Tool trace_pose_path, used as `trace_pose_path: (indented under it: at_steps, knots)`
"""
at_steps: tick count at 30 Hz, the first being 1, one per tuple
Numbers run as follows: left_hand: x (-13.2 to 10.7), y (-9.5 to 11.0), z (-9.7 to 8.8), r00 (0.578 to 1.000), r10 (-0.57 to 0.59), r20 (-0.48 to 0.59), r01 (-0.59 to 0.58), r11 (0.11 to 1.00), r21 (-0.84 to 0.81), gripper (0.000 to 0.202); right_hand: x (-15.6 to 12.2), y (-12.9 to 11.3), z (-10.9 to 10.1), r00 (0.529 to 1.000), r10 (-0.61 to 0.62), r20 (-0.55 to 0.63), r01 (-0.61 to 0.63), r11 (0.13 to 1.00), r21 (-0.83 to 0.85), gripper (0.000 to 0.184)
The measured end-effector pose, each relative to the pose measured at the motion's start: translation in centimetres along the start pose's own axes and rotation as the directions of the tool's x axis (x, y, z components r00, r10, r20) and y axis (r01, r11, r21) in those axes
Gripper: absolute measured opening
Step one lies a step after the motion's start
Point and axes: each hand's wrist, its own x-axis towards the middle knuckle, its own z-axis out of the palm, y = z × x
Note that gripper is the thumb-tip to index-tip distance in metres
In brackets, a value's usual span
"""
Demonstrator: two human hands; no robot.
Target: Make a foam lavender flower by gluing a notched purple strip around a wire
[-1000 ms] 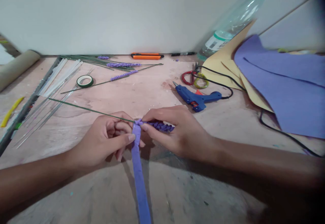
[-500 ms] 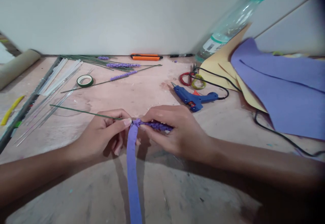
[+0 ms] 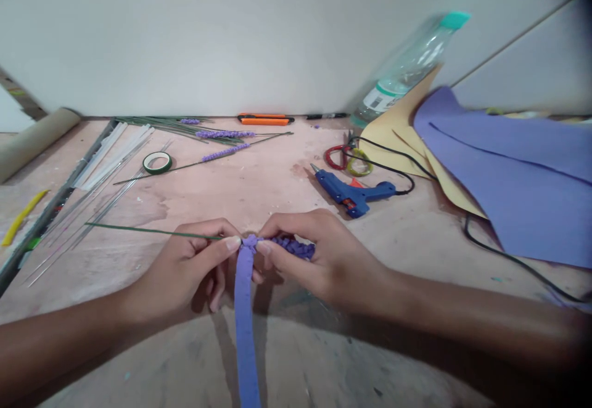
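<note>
My left hand (image 3: 192, 269) is closed in a pinch on a thin green wire stem (image 3: 139, 230) that runs out to the left over the table. A purple foam strip (image 3: 244, 322) hangs from the pinch point down toward me. My right hand (image 3: 319, 254) is closed around the wound purple part (image 3: 298, 248) of the strip on the wire. The fingertips of both hands meet where the strip joins the wire.
A blue glue gun (image 3: 354, 191) with a black cord (image 3: 509, 251) lies behind my right hand. Purple foam sheets (image 3: 509, 174) and a tilted bottle (image 3: 407, 63) are at right. Green tape roll (image 3: 157, 162), finished purple stems (image 3: 222, 143), orange knife (image 3: 266, 119) and bare wires (image 3: 92, 201) lie at back left.
The wire's free end has dropped lower and more level. The hanging strip shifted slightly left. Both hands keep their grip at the same spot.
</note>
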Motion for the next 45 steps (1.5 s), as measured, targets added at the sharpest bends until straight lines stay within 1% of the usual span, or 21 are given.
trace_pose_path:
  at_steps: [4,9,11,13,17,20,22,24,27,29,31,34,37,39,41,42,45]
  knots:
    - [0.0,0.2,0.4,1.0,-0.021,0.005,0.021,0.993,-0.115,0.028,-0.1,0.3,0.2,0.989,-0.12,-0.085,0.114,0.991,-0.07,0.015]
    - [0.1,0.4,0.4,0.999,-0.021,0.042,0.029,0.98,-0.195,0.029,-0.1,0.8,0.3,0.96,-0.253,-0.119,0.236,0.961,-0.143,0.013]
    - [0.1,0.3,0.3,0.998,-0.017,0.055,0.028,0.979,-0.202,0.032,-0.3,1.0,0.4,0.944,-0.308,-0.12,0.285,0.942,-0.177,0.014]
    - [0.1,0.2,0.3,0.999,-0.01,0.053,0.019,0.985,-0.172,0.032,-0.4,1.2,0.5,0.927,-0.36,-0.105,0.329,0.915,-0.236,0.015]
    - [0.0,0.3,0.5,1.0,0.003,0.009,-0.002,0.992,-0.129,0.028,-0.8,1.2,0.6,0.9,-0.432,-0.049,0.375,0.828,-0.417,0.018]
    - [-0.2,0.3,0.7,1.0,0.022,-0.005,-0.023,0.997,-0.074,0.026,-1.1,0.8,0.7,0.895,-0.444,-0.045,0.369,0.792,-0.486,0.02]
    - [-0.3,0.2,0.6,0.999,0.04,-0.016,-0.041,0.999,-0.017,0.025,-1.2,0.6,0.7,0.904,-0.426,-0.04,0.359,0.806,-0.471,0.017]
    - [-0.4,0.0,0.6,0.998,0.05,-0.032,-0.05,0.999,0.01,0.025,-1.3,0.5,0.7,0.925,-0.38,-0.028,0.338,0.853,-0.397,0.01]
    - [-0.5,-0.3,0.4,0.996,0.064,-0.069,-0.061,0.997,0.04,0.025,-1.3,0.5,0.6,0.953,-0.303,-0.015,0.293,0.93,-0.22,0.015]
    - [-0.6,-0.4,0.3,0.993,0.08,-0.092,-0.072,0.994,0.078,0.025,-1.2,0.6,0.6,0.966,-0.259,-0.011,0.254,0.955,-0.151,0.02]
    - [-0.7,-0.4,0.2,0.99,0.091,-0.106,-0.08,0.991,0.106,0.025,-1.1,0.5,0.6,0.972,-0.233,-0.022,0.229,0.964,-0.134,0.021]
    - [-0.7,-0.3,0.2,0.99,0.096,-0.101,-0.087,0.993,0.085,0.024,-1.0,0.4,0.5,0.968,-0.244,-0.067,0.232,0.961,-0.153,0.015]
    - [-0.6,-0.2,0.3,0.991,0.083,-0.101,-0.078,0.996,0.052,0.024,-0.9,0.4,0.5,0.958,-0.273,-0.086,0.254,0.95,-0.181,0.013]
    - [-0.6,-0.2,0.4,0.992,0.064,-0.107,-0.062,0.998,0.022,0.025,-0.9,0.6,0.6,0.951,-0.296,-0.088,0.277,0.943,-0.184,0.012]
    - [-0.8,-0.2,0.5,0.993,0.046,-0.109,-0.047,0.999,-0.008,0.027,-0.8,1.1,0.7,0.943,-0.317,-0.103,0.294,0.937,-0.19,0.006]
    - [-0.9,-0.1,0.5,0.993,0.036,-0.115,-0.038,0.999,-0.017,0.027,-0.8,1.4,0.8,0.937,-0.328,-0.12,0.301,0.932,-0.2,0.008]
    - [-1.4,0.5,0.6,0.987,0.029,-0.158,-0.033,0.999,-0.024,0.027,-0.8,2.4,1.1,0.914,-0.367,-0.174,0.322,0.915,-0.241,0.034]
